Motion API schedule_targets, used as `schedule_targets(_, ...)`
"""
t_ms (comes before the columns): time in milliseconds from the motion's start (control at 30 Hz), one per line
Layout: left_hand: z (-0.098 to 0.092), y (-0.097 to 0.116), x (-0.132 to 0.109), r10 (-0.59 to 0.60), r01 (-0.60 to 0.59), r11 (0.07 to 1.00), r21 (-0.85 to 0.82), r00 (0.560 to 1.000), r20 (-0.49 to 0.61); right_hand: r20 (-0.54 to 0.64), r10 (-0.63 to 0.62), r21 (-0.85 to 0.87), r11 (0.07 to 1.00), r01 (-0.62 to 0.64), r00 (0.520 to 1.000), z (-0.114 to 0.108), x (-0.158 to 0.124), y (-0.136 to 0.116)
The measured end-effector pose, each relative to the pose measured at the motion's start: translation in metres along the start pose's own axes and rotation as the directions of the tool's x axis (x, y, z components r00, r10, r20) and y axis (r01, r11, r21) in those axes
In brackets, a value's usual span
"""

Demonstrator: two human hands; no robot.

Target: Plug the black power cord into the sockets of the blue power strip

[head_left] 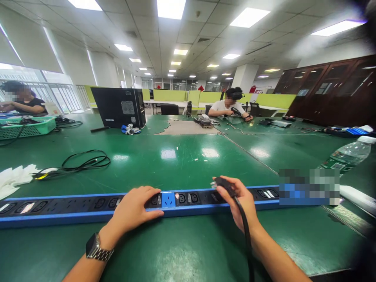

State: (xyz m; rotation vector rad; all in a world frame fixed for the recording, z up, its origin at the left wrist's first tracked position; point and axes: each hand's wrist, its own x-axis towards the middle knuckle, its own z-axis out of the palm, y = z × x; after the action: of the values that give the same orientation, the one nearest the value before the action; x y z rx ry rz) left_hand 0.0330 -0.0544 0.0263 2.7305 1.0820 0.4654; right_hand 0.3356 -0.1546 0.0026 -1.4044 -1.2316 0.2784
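A long blue power strip with a black socket face lies across the green table in front of me. My left hand, wearing a watch at the wrist, grips the strip left of a blue socket, its thumb along the near edge and its fingers over the top. To the right, my right hand pinches a black power plug just above the strip. Metal prongs point left from the plug, apart from the sockets. Its black cable hangs down past my wrist.
A coiled black cable and white gloves lie at left. Farther back are a green basket and a black computer case. A plastic bottle leans at right. Two people sit across the table, one handling a tool.
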Motion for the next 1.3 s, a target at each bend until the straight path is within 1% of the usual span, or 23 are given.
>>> schedule_targets(33, 0.000, 0.000, 0.000, 0.001, -0.001, 1.000, 0.001, 1.000, -0.004, -0.019, 0.029, 0.027, 0.999, -0.028, 0.999, 0.007, -0.001, -0.006)
schedule_targets(67, 0.000, 0.000, 0.000, 0.003, -0.003, 1.000, 0.001, 1.000, -0.009, 0.008, 0.025, 0.018, 1.000, -0.025, 1.000, 0.016, -0.002, -0.013)
schedule_targets(100, 0.000, 0.000, 0.000, 0.005, -0.005, 1.000, 0.001, 1.000, -0.012, 0.071, -0.005, -0.018, 1.000, 0.007, 0.997, 0.027, -0.004, -0.020)
schedule_targets(167, 0.001, -0.001, 0.000, 0.008, -0.008, 1.000, 0.001, 1.000, -0.015, 0.224, -0.096, -0.109, 0.986, 0.122, 0.970, 0.051, -0.007, -0.037)
schedule_targets(267, 0.001, -0.001, 0.000, 0.007, -0.007, 1.000, -0.005, 1.000, -0.010, 0.351, -0.149, -0.239, 0.940, 0.243, 0.924, 0.079, -0.005, -0.057)
schedule_targets(333, 0.001, -0.001, 0.000, 0.004, -0.004, 1.000, -0.010, 1.000, -0.003, 0.397, -0.135, -0.341, 0.896, 0.283, 0.908, 0.086, 0.002, -0.064)
schedule_targets(400, 0.001, -0.001, 0.000, 0.005, -0.005, 1.000, -0.014, 1.000, 0.008, 0.443, -0.119, -0.416, 0.851, 0.321, 0.888, 0.085, 0.009, -0.067)
schedule_targets(533, 0.002, -0.001, 0.000, 0.007, -0.006, 1.000, -0.019, 1.000, 0.010, 0.538, -0.116, -0.407, 0.831, 0.378, 0.835, 0.081, 0.015, -0.068)
schedule_targets(600, 0.002, -0.001, 0.000, 0.009, -0.008, 1.000, -0.019, 1.000, 0.011, 0.552, -0.145, -0.419, 0.803, 0.423, 0.821, 0.083, 0.012, -0.069)
schedule_targets(700, 0.003, -0.001, 0.000, 0.009, -0.009, 1.000, -0.018, 1.000, 0.008, 0.549, -0.273, -0.452, 0.697, 0.556, 0.790, 0.087, -0.002, -0.065)
schedule_targets(800, 0.003, -0.001, 0.000, 0.013, -0.013, 1.000, -0.019, 1.000, -0.011, 0.467, -0.427, -0.453, 0.636, 0.625, 0.774, 0.091, -0.019, -0.055)
schedule_targets(867, 0.003, -0.001, 0.000, 0.018, -0.018, 1.000, -0.015, 1.000, -0.020, 0.414, -0.456, -0.419, 0.673, 0.609, 0.788, 0.095, -0.025, -0.049)
schedule_targets(933, 0.003, -0.002, 0.001, 0.019, -0.019, 1.000, -0.009, 0.999, -0.026, 0.368, -0.426, -0.315, 0.780, 0.541, 0.827, 0.097, -0.023, -0.045)
schedule_targets(967, 0.003, -0.003, 0.001, 0.017, -0.017, 1.000, -0.007, 0.999, -0.028, 0.318, -0.393, -0.239, 0.848, 0.474, 0.863, 0.095, -0.019, -0.044)
schedule_targets(1000, 0.003, -0.003, 0.001, 0.013, -0.013, 1.000, -0.005, 1.000, -0.029, 0.233, -0.346, -0.155, 0.909, 0.386, 0.909, 0.091, -0.013, -0.043)
schedule_targets(1033, 0.003, -0.003, 0.001, 0.007, -0.008, 1.000, -0.004, 1.000, -0.025, 0.119, -0.278, -0.071, 0.955, 0.288, 0.953, 0.084, -0.007, -0.041)
schedule_targets(1067, 0.002, -0.003, 0.000, 0.001, -0.001, 1.000, -0.005, 1.000, -0.020, 0.002, -0.195, 0.000, 0.981, 0.195, 0.981, 0.074, 0.000, -0.037)
schedule_targets(1100, 0.002, -0.003, 0.000, -0.007, 0.007, 1.000, -0.007, 1.000, -0.017, -0.104, -0.105, 0.046, 0.993, 0.110, 0.989, 0.061, 0.007, -0.032)
schedule_targets(1133, 0.002, -0.003, 0.000, -0.015, 0.014, 1.000, -0.009, 1.000, -0.012, -0.156, -0.037, 0.057, 0.997, 0.046, 0.987, 0.046, 0.014, -0.026)
schedule_targets(1167, 0.001, -0.002, -0.001, -0.020, 0.020, 1.000, -0.012, 1.000, -0.010, -0.142, -0.005, 0.022, 1.000, 0.008, 0.990, 0.031, 0.019, -0.018)
schedule_targets(1200, 0.001, -0.002, -0.001, -0.024, 0.023, 1.000, -0.015, 1.000, -0.010, -0.066, 0.013, -0.052, 0.999, -0.016, 0.998, 0.015, 0.022, -0.010)
schedule_targets(1233, 0.000, -0.002, -0.001, -0.024, 0.023, 1.000, -0.017, 1.000, -0.012, 0.044, 0.004, -0.131, 0.991, 0.002, 0.999, 0.002, 0.024, -0.003)
schedule_targets(1300, 0.000, -0.001, 0.000, -0.015, 0.015, 1.000, -0.021, 1.000, -0.013, 0.244, -0.044, -0.240, 0.965, 0.104, 0.969, -0.017, 0.025, 0.007)
